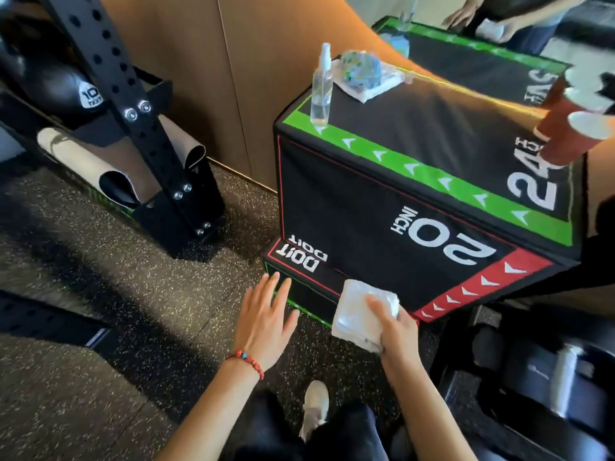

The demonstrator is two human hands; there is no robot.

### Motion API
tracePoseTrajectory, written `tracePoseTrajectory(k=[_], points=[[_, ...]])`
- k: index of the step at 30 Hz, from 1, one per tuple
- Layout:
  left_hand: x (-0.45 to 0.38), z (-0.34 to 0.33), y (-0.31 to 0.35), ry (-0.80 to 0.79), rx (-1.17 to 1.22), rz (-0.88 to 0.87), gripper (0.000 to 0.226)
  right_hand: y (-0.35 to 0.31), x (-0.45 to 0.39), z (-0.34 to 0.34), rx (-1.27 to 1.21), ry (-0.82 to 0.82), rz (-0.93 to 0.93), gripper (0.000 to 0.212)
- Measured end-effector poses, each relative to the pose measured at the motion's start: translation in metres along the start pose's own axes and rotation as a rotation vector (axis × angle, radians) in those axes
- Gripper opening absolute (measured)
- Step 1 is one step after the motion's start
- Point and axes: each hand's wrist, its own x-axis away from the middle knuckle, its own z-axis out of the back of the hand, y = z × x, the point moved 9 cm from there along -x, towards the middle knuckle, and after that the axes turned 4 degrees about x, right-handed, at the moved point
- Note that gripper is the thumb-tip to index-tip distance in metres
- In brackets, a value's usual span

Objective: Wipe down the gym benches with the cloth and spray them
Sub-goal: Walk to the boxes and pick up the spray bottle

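Note:
A black padded box (382,207) with green and red borders and "20 INCH" and "24 INCH" markings fills the middle of the view. My right hand (397,327) presses a folded white cloth (359,311) against the box's lower front edge. My left hand (266,314) hovers with fingers spread at the box's lower left corner, holding nothing. A clear spray bottle (322,89) stands upright on the box's top, at its far left corner.
A patterned cloth on white paper (366,74) and stacked red cups (565,128) sit on the box top. A black rack post (139,121) and rolled mats (86,161) stand left. Another person (499,18) works at a second box behind. Dark equipment (532,377) lies at right.

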Motion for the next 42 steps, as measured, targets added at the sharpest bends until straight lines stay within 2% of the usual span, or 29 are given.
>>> tracePoseTrajectory(k=[9,18,22,25,29,33,37,42], points=[[-0.110,0.046,0.024,0.103,0.051,-0.062,0.046,-0.084,-0.068,-0.026,0.033,0.001,0.070,0.018],[-0.234,0.118,0.020,0.263,0.169,-0.234,0.034,-0.152,-0.113,-0.080,-0.104,0.025,0.107,0.013],[-0.287,0.141,0.009,0.305,0.216,-0.269,0.041,-0.177,-0.127,-0.102,-0.154,0.065,0.127,0.010],[-0.320,0.144,0.002,0.299,0.304,-0.255,0.036,-0.187,-0.133,-0.113,-0.187,0.113,0.118,0.012],[-0.359,0.132,0.002,0.228,0.457,-0.231,0.047,-0.196,-0.138,-0.120,-0.187,0.133,0.137,0.017],[-0.386,0.117,0.004,0.174,0.649,-0.182,0.051,-0.200,-0.143,-0.119,-0.197,0.179,0.141,0.010],[-0.396,0.112,0.005,0.217,0.810,-0.154,0.036,-0.201,-0.149,-0.119,-0.208,0.201,0.131,0.008],[-0.386,0.114,-0.002,0.243,1.005,-0.135,0.030,-0.207,-0.155,-0.122,-0.184,0.119,0.148,0.012]])
